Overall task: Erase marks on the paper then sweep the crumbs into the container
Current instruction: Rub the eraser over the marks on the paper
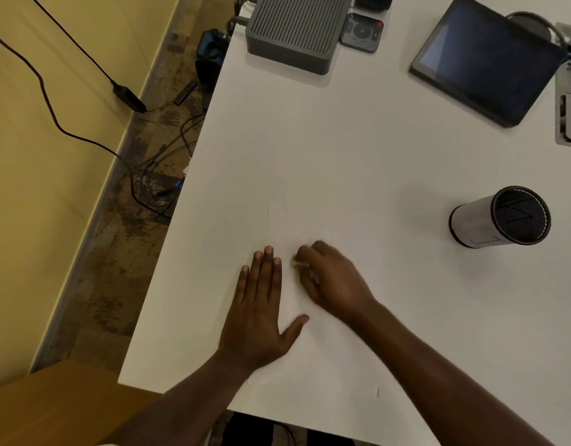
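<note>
A white sheet of paper point(322, 226) lies on the white table point(342, 149), barely distinct from it. My left hand point(258, 313) rests flat on the sheet's left side, fingers together and thumb spread. My right hand point(329, 278) is blurred, its fingers curled on a small pale eraser point(298, 262) pressed to the paper just right of my left fingertips. No marks or crumbs can be made out. A cylindrical container point(499, 217) with a dark mesh inside stands on the table to the right, well apart from both hands.
At the back stand a grey ribbed box point(293, 30), a remote point(361, 32) and a dark tablet point(490, 59). The table's left edge drops to a floor with cables point(162, 162). A wooden surface point(59, 407) sits at the lower left.
</note>
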The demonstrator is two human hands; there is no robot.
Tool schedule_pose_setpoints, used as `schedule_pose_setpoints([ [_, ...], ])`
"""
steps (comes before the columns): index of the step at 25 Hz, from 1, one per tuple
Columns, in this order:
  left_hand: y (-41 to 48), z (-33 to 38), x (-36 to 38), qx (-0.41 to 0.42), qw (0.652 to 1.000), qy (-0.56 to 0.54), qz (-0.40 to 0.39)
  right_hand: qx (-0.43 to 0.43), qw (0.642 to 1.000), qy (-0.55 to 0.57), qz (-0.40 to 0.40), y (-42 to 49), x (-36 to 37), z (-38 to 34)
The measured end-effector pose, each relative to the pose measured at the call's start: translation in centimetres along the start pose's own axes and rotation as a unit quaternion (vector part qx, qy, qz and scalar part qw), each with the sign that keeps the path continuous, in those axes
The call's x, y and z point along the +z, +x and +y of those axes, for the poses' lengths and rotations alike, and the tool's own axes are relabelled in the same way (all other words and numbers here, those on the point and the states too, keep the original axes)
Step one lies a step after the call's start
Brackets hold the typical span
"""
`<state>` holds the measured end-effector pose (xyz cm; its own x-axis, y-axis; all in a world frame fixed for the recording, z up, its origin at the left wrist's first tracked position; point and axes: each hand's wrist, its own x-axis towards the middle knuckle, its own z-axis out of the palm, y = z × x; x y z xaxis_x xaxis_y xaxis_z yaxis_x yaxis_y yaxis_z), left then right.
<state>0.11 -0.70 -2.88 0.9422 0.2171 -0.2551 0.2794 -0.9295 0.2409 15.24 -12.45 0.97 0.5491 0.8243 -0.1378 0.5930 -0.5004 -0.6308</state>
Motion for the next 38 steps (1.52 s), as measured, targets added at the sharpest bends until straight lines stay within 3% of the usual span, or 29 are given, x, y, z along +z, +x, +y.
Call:
schedule_pose_setpoints([
  [2, 0.1, 0.0, 0.0, 0.000, 1.000, 0.005, 0.001, 0.045, 0.997, -0.016, 0.063, 2.4, -1.6, 1.5],
  [4, 0.0, 0.0, 0.0, -0.002, 1.000, 0.003, 0.002, 0.055, 0.996, -0.004, 0.077, 3.0, -2.0, 1.9],
  [8, -0.1, 0.0, -0.1, 0.000, 1.000, -0.006, 0.003, -0.040, 0.998, 0.019, -0.053, 0.5, -1.2, 0.4],
  [14, 0.0, 0.0, -0.1, 0.001, 1.000, -0.003, 0.002, 0.012, 0.999, 0.003, 0.044, 5.4, -3.3, 2.4],
  [19, -0.1, 0.1, -0.2, 0.003, 1.000, -0.009, 0.004, -0.037, 0.997, 0.031, -0.066, -0.4, -1.3, 0.7],
  [24, 0.0, 0.0, -0.1, -0.002, 1.000, -0.001, 0.004, 0.043, 0.997, 0.009, 0.063, 4.5, -4.0, 3.5],
  [29, 0.0, 0.0, -0.1, -0.001, 1.000, -0.002, 0.002, -0.036, 0.998, 0.022, -0.051, 0.4, -1.0, 0.2],
  [34, 0.1, 0.0, 0.0, -0.005, 1.000, 0.005, -0.003, 0.048, 0.996, 0.016, 0.079, 5.1, -3.2, 2.8],
  [38, 0.0, 0.0, -0.1, -0.003, 1.000, -0.008, 0.001, -0.006, 0.999, 0.042, -0.021, 1.0, -0.9, 0.0],
])
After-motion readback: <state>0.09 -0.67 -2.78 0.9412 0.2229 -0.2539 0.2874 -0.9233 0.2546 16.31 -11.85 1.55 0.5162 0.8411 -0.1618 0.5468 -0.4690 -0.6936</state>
